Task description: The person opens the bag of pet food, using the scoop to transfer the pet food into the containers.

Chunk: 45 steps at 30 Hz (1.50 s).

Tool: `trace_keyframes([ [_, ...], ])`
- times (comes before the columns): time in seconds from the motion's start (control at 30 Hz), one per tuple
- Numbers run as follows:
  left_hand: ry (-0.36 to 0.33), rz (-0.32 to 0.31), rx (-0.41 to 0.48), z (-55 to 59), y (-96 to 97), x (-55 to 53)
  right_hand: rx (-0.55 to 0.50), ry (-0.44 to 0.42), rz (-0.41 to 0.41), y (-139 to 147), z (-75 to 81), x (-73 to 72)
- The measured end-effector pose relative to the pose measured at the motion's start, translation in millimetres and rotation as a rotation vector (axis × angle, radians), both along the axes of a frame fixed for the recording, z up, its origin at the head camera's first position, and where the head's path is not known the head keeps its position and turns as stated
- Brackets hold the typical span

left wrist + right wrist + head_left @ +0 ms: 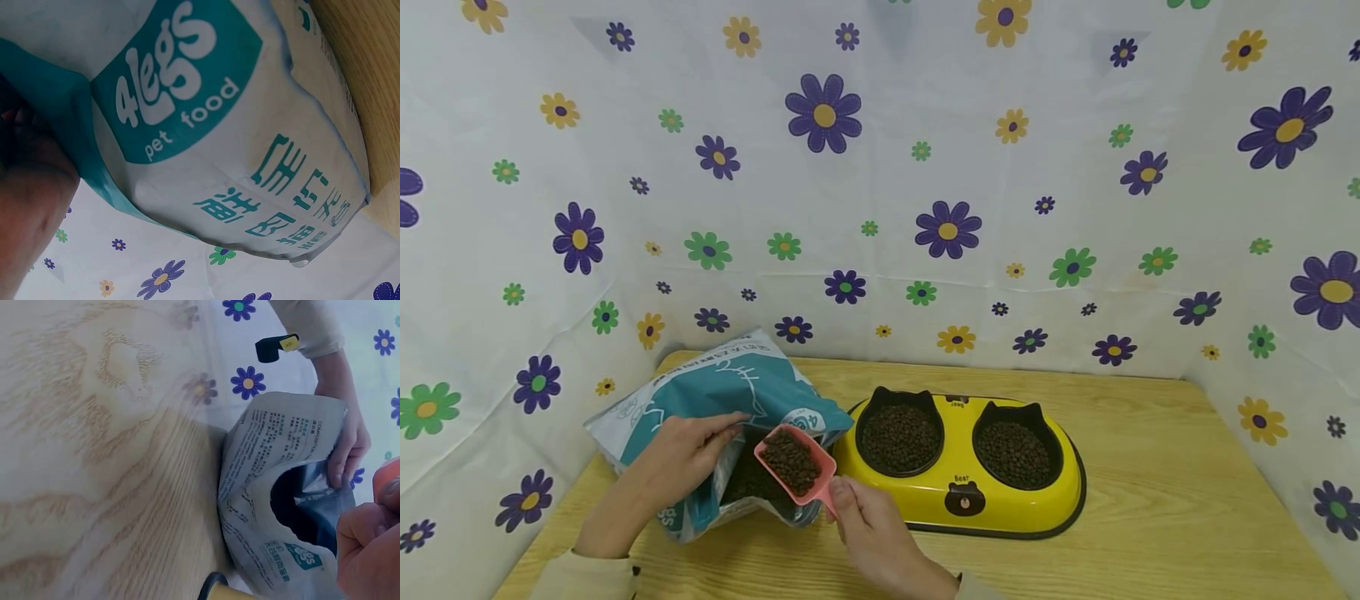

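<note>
A teal and white pet food bag (700,396) lies tilted on the table, its mouth facing me with dark kibble inside. My left hand (677,458) grips the upper edge of that mouth; the left wrist view shows the same hand (34,200) at the bag's teal side (87,125). My right hand (876,529) holds a pink scoop (824,477) by its handle. Brown kibble (792,462) heaps in the scoop, which overlaps the bag's opening in the head view. In the right wrist view, my right hand (369,547) partly covers the bag (275,431).
Right of the bag stands a yellow double feeder (958,437) with a black base edge. Its two black cat-eared bowls, left (900,473) and right (1060,454), both contain kibble. A flower-print sheet (880,325) hangs behind and beside the wooden table (1172,467).
</note>
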<state>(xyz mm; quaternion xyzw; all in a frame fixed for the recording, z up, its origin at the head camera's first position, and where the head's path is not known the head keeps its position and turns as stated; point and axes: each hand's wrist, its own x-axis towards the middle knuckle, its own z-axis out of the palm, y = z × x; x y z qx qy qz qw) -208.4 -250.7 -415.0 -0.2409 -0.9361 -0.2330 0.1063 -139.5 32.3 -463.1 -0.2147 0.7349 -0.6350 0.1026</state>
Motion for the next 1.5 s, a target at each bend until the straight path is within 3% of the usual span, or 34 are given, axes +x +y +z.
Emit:
trace_keyframes([
  [0.23, -0.024, 0.000, 0.008, -0.7, 0.2, 0.4, 0.010, 0.024, -0.041, 32.5, 1.5, 1.3],
  [0.43, -0.019, 0.018, -0.004, -0.1, -1.5, 0.6, 0.102, 0.062, -0.191, 62.6, -0.3, -4.8],
  [0.57, -0.025, 0.012, 0.003, -0.8, -0.7, 0.7, 0.107, 0.040, -0.292, 82.5, 0.6, -9.6],
  [0.7, -0.039, 0.011, 0.003, -1.5, 0.4, 1.1, 0.128, 0.072, -0.381, 102.9, 0.0, -12.7],
  [0.93, -0.042, 0.010, -0.001, 0.4, 0.6, 1.8, 0.251, 0.079, -0.532, 134.7, -3.9, -13.8],
  [1.5, -0.030, 0.006, -0.005, 0.1, -0.3, 1.0, 0.525, 0.130, -0.685, 182.3, -13.5, -9.2],
])
